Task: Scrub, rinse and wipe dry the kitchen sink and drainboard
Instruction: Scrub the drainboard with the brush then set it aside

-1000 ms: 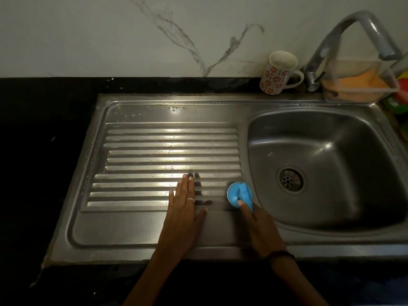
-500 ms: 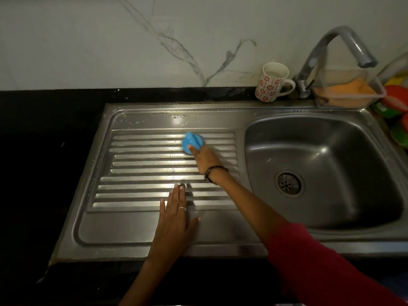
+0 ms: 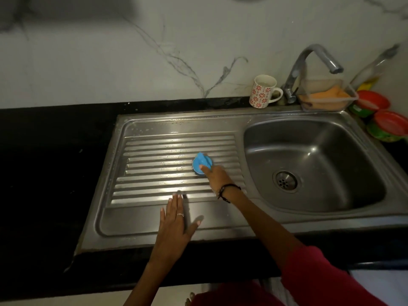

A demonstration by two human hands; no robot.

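Since half a second ago, the round blue plastic scrubber (image 3: 202, 163) has slid toward 4 o'clock across the ribbed stainless-steel drainboard (image 3: 154, 173) — gripped by the right hand (image 3: 217, 176). At 7 o'clock from it, the left hand (image 3: 174, 224) lies flat, fingers wide, on the drainboard's smooth front. The steel sink basin (image 3: 309, 155) sits at 3 o'clock — a floral mug (image 3: 262, 91) on the black bench behind.

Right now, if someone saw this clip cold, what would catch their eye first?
The bright blue scrubber stands out most, gripped by the right hand on the ribbed steel drainboard. Next comes the left hand, resting flat with straight fingers on the drainboard's smooth front strip. Behind, a mug with red flowers stands beside the tap, left of the sink basin.
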